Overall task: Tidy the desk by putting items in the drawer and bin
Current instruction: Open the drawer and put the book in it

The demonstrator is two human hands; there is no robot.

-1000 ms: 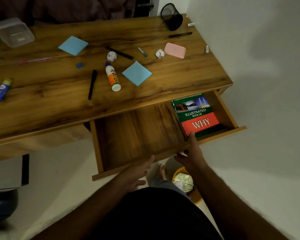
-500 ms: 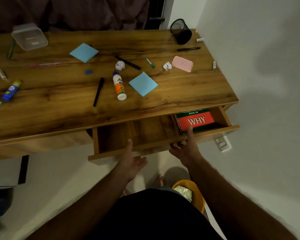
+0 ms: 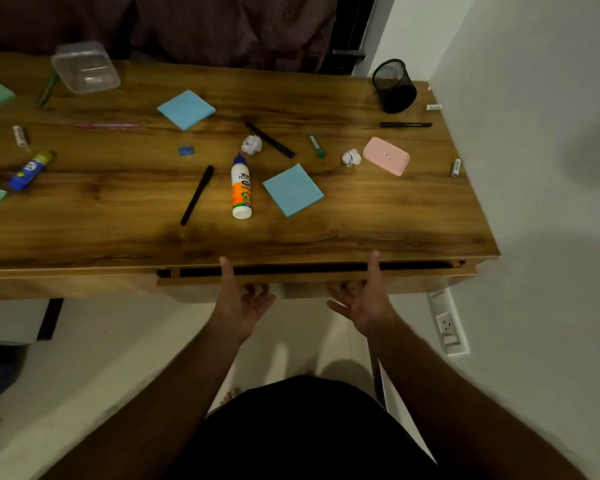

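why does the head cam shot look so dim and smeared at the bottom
Head view: dim room light, brightest on the wooden desk top around the white glue bottle; forearms and floor edges are motion-blurred; wide-angle lens bows the desk edge; both hands at the drawer front stay fairly sharp.

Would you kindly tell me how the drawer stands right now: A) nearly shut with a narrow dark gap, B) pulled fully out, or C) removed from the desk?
A: the drawer shows only a thin dark slit under the desk edge, with both hands at its front.
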